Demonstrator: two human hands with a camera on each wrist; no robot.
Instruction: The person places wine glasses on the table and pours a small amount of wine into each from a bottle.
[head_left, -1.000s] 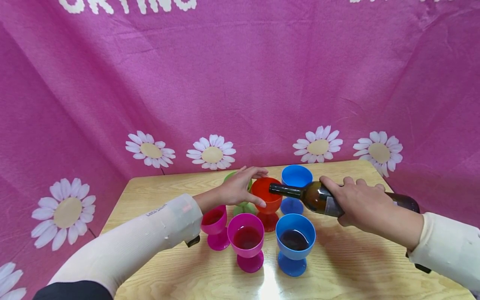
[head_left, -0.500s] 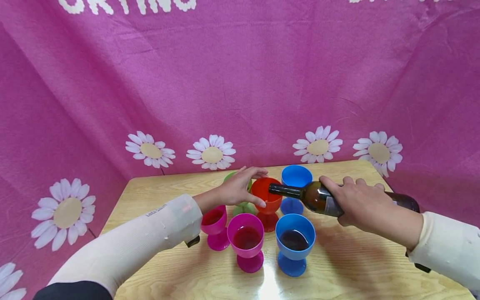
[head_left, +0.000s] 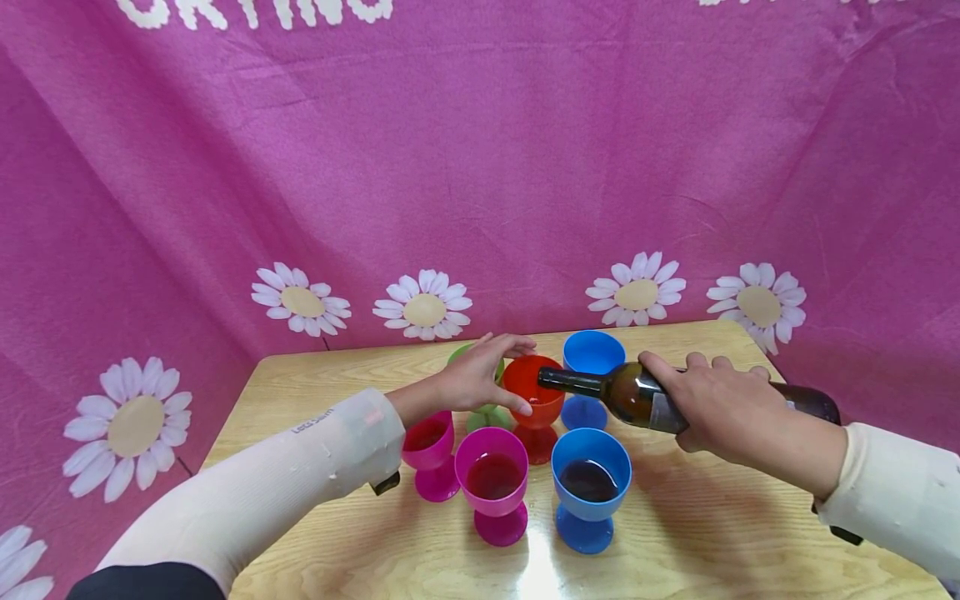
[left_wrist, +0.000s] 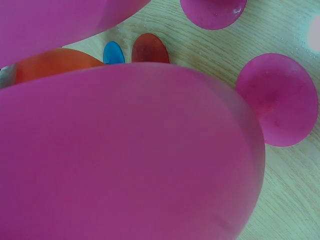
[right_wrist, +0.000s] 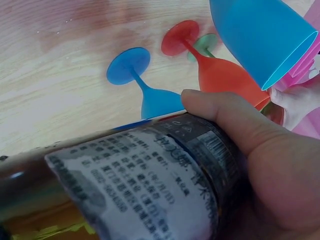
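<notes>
My left hand (head_left: pixel 480 375) holds the bowl of an orange-red plastic goblet (head_left: pixel 542 412), thumb in front and fingers behind. My right hand (head_left: pixel 727 412) grips a dark glass wine bottle (head_left: pixel 633 398), tilted almost level. Its mouth lies over the goblet's opening; a thin reddish streak seems to show there. In the right wrist view the printed label (right_wrist: pixel 135 185) faces the camera, with my thumb curled over the bottle. A pink goblet (left_wrist: pixel 130 160) fills much of the left wrist view, hiding most of the orange-red one.
Two pink goblets, left (head_left: pixel 435 454) and front (head_left: pixel 491 504), and a blue one (head_left: pixel 585 529) hold dark liquid. Another blue goblet (head_left: pixel 592 350) stands behind the bottle neck. A green goblet (head_left: pixel 487 418) is partly hidden by my left hand. Pink cloth (head_left: pixel 480 167) encloses the wooden table (head_left: pixel 337 542).
</notes>
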